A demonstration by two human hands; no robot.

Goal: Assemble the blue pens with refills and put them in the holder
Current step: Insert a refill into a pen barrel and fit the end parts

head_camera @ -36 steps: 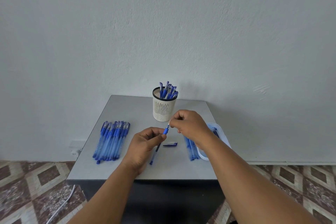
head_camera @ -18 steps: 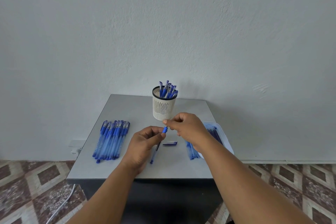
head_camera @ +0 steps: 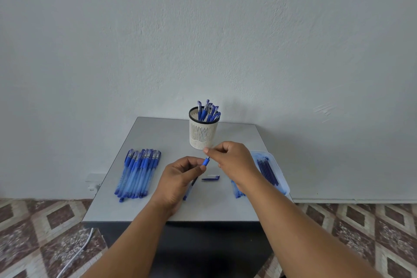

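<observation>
My left hand (head_camera: 180,178) grips a blue pen (head_camera: 205,162) slanted over the table, its barrel running down past my palm. My right hand (head_camera: 232,161) pinches the pen's upper tip end between thumb and fingers. A loose blue cap (head_camera: 211,178) lies on the table just below both hands. The white slotted holder (head_camera: 203,134) stands behind them with several blue pens (head_camera: 208,110) in it. A row of several blue pens (head_camera: 138,174) lies at the left. Dark blue refills (head_camera: 267,170) rest in a clear tray (head_camera: 281,178) at the right.
The small grey table (head_camera: 162,135) stands against a pale wall. A few more blue barrels (head_camera: 237,189) lie partly hidden under my right forearm. Patterned floor tiles and a white cable (head_camera: 74,257) lie below the table's front edge.
My right hand has shifted slightly left along the pen's tip end, working at it. My left hand keeps holding the barrel in much the same place.
</observation>
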